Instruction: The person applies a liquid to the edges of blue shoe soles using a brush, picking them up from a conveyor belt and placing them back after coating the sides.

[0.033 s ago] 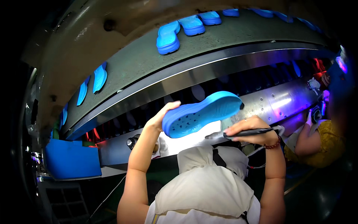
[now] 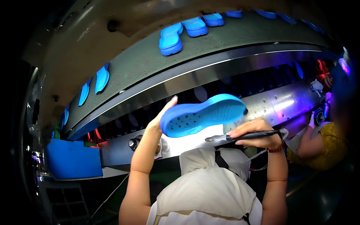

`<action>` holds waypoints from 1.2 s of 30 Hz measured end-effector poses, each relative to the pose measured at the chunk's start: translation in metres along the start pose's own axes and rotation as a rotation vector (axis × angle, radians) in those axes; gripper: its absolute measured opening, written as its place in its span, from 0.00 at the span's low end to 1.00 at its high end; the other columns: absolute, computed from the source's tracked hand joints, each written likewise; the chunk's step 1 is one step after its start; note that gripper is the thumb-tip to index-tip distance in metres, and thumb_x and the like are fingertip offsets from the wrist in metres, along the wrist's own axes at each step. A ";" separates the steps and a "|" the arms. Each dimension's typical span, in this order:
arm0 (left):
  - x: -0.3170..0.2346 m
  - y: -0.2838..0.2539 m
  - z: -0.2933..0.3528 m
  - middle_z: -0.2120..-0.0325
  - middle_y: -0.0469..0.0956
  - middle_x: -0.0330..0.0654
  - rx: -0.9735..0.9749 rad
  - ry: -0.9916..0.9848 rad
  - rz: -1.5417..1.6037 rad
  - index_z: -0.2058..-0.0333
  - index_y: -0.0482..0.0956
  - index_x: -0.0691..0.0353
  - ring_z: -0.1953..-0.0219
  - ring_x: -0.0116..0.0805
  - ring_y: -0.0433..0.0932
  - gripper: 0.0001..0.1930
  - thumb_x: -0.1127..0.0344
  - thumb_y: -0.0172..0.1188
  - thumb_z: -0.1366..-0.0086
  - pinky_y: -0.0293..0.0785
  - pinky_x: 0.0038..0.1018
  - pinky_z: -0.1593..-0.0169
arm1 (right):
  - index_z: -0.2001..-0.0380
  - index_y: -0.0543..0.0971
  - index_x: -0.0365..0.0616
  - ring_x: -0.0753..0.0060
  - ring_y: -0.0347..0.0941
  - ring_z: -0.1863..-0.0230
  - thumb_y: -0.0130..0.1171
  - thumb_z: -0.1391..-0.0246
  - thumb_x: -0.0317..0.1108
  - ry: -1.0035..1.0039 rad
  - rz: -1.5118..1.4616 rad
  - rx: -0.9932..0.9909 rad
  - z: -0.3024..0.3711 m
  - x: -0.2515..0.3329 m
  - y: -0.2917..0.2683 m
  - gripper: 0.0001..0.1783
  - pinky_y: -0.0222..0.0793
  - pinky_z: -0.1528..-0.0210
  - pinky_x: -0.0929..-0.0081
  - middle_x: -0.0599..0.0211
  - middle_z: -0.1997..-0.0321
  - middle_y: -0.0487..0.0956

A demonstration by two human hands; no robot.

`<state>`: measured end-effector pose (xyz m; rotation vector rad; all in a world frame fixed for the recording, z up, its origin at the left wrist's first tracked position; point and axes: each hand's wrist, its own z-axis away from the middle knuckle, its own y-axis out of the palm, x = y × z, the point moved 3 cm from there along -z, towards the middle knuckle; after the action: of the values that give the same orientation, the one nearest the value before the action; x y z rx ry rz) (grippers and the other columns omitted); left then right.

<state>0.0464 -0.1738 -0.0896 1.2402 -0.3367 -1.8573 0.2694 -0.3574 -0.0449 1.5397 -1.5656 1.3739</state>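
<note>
My left hand (image 2: 159, 118) grips a bright blue shoe sole (image 2: 202, 116) at its left end, the fingers hidden behind it. The sole hangs in the air, tilted, with its hollow inner side and small dark holes facing me. My right hand (image 2: 258, 135) is closed round a black-handled brush (image 2: 247, 135), whose pale neck and dark tip point left. That tip is below the sole and apart from it, above the brightly lit bench.
Beyond the metal bench (image 2: 262, 105), several blue soles (image 2: 170, 40) lie on a grey-green conveyor belt (image 2: 138, 63). Dark soles line the shelf under it. A blue box (image 2: 73, 159) stands at the left. On the right sits a co-worker in a yellow top (image 2: 328, 144).
The sole has tipped slightly, its right end a little lower. The brush has shifted slightly, and its tip shows more sharply.
</note>
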 end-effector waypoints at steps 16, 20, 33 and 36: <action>0.065 0.012 -0.039 0.49 0.64 0.57 -0.012 0.600 0.456 0.45 0.58 0.63 0.49 0.52 0.66 0.44 0.28 0.29 0.45 0.61 0.47 0.46 | 0.75 0.77 0.41 0.64 0.76 0.66 0.62 0.67 0.25 -0.196 0.515 -0.159 -0.009 -0.008 0.072 0.09 0.69 0.64 0.72 0.64 0.71 0.78; 0.065 0.024 -0.037 0.50 0.65 0.58 0.161 0.584 0.551 0.44 0.57 0.60 0.49 0.52 0.66 0.44 0.27 0.30 0.46 0.62 0.47 0.46 | 0.74 0.78 0.41 0.62 0.76 0.67 0.60 0.64 0.25 -0.078 0.231 -0.018 -0.017 0.007 0.045 0.08 0.70 0.63 0.71 0.61 0.70 0.79; 0.042 0.039 -0.021 0.51 0.66 0.56 0.088 0.726 0.532 0.44 0.57 0.60 0.49 0.53 0.65 0.44 0.27 0.30 0.46 0.60 0.48 0.45 | 0.70 0.78 0.39 0.64 0.75 0.60 0.63 0.64 0.21 -0.068 0.150 -0.253 -0.018 -0.011 0.052 0.12 0.69 0.55 0.72 0.61 0.65 0.79; 0.030 0.035 -0.012 0.50 0.64 0.58 0.160 0.782 0.476 0.44 0.56 0.60 0.48 0.54 0.65 0.45 0.27 0.30 0.46 0.60 0.48 0.45 | 0.68 0.79 0.39 0.64 0.75 0.60 0.62 0.61 0.22 -0.107 0.099 -0.040 -0.011 0.006 0.064 0.12 0.69 0.55 0.73 0.60 0.65 0.79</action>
<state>0.0700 -0.2149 -0.0920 1.7077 -0.3073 -0.8673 0.2051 -0.3606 -0.0542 1.5524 -1.7446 1.3233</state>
